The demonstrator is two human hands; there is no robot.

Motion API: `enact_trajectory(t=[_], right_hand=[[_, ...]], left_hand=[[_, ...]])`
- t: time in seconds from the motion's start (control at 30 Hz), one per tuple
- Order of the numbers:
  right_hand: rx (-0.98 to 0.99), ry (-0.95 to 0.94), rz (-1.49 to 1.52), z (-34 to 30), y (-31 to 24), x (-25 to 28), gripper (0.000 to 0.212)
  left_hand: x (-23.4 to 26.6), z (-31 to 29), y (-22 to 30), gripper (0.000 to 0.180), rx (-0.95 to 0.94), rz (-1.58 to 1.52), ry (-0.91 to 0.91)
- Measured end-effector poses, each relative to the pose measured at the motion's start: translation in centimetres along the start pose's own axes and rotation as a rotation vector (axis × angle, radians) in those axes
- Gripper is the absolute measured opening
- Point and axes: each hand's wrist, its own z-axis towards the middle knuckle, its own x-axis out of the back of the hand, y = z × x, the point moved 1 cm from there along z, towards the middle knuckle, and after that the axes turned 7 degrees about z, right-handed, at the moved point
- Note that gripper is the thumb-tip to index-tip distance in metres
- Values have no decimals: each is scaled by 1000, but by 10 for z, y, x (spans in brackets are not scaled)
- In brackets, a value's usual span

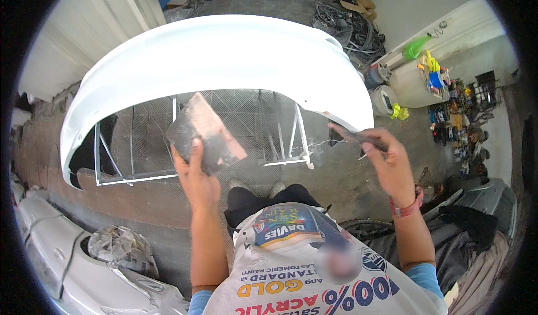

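Observation:
My left hand [195, 175] grips a flat square putty board [224, 138], its thumb lying over the near edge. Dark grey smears cover much of the board's pinkish face. Raised at the right, my right hand [389, 161] pinches a thin, flat putty spreader [354, 135], brownish-grey and pointing left. Part of the spreader is hidden by the fingers. In front of me a large curved white car body panel [224, 51], like a bumper, rests on a white metal stand [294, 161]. The spreader is near the panel's right end; I cannot tell if they touch.
A silver bumper [50, 236] lies at lower left, with a plastic-wrapped bundle [123, 248] on it. To the right stand a white bucket [385, 99] with a yellow cloth [399, 111] and many bottles and tools [462, 119]. Coiled black cables [347, 29] lie at the back.

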Motion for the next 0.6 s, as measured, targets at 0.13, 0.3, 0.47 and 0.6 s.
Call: enact_trajectory(t=[0.13,0.3,0.47,0.6], right_hand=[[-65,127,342,21,0,12,37],[-114,49,541,58,-9,23,43],[-151,-38,531,101,-2,40,42],[-27,-204,290,150,3,63,30]], left_hand=[[35,9,2,64,11,-45,207],[63,0,0,67,-26,-86,270],[78,-28,-12,65,-70,-91,456],[84,-59,-26,62,-145,-90,632]])
